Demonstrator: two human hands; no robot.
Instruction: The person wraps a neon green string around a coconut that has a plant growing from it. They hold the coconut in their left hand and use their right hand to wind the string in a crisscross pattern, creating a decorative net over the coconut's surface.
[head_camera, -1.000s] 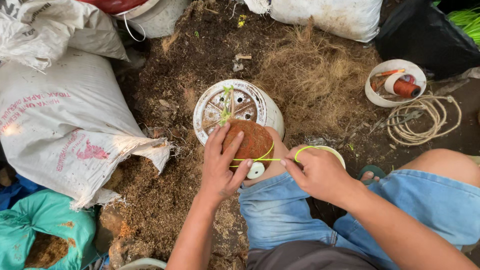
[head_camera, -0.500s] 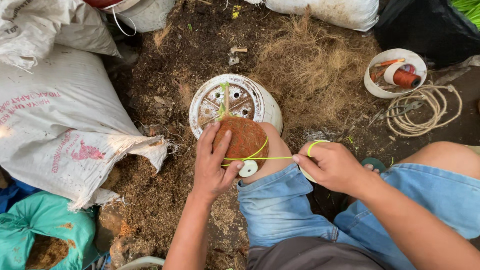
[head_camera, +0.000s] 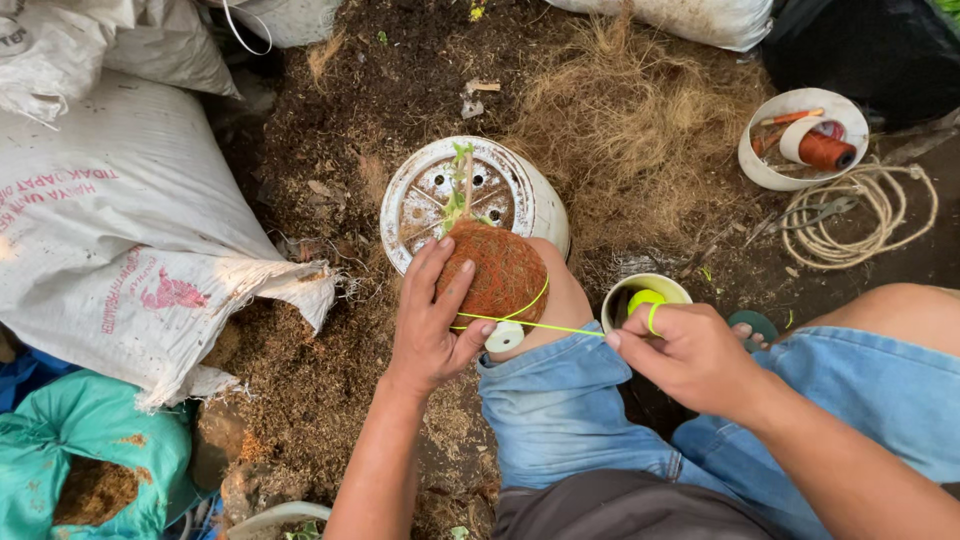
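The fibre ball (head_camera: 500, 275), brown and round with a small green seedling (head_camera: 462, 190) sticking out of its top, rests against the person's knee in front of an upturned white pot (head_camera: 425, 195). The left hand (head_camera: 432, 320) cups its left side, fingers closed around it, so that side is hidden. A yellow-green string (head_camera: 530, 325) loops over the ball and runs taut to the right hand (head_camera: 695, 355), whose fingers are closed on it, with a turn around one finger; how the string passes behind the ball cannot be seen. A white disc (head_camera: 504, 336) shows just under the ball, partly covered by the thumb. Beside the right hand stands a small cup (head_camera: 622, 292) holding the string spool (head_camera: 642, 298), mostly hidden by the fingers. Farther right, a white bowl (head_camera: 760, 160) holds an orange thread spool and other items too small to tell, next to a coiled rope (head_camera: 880, 215). Sacks (head_camera: 110, 220), cut off by the frame, lie on the left on fibre-strewn ground.
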